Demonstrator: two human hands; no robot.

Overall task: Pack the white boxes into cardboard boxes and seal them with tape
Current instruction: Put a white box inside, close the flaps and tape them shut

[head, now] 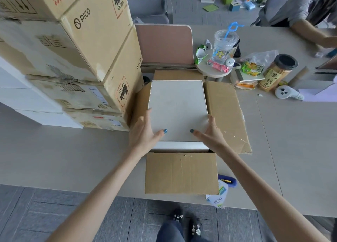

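Note:
A white box [177, 107] sits in the mouth of an open cardboard box [181, 172] in the middle of the table, its flaps spread out to the front, right and back. My left hand [144, 132] grips the white box's left side, thumb on top. My right hand [211, 134] grips its right side the same way. Beside the front flap lies a blue tape dispenser [228, 181] and a roll of tape [218, 196] at the table's edge.
A tall stack of brown Pico cartons [82, 46] with white boxes [27, 99] beside it fills the left. Snacks, a cup [225, 45] and a jar [277, 72] crowd the right back. Another person's arm [310, 32] reaches in at far right.

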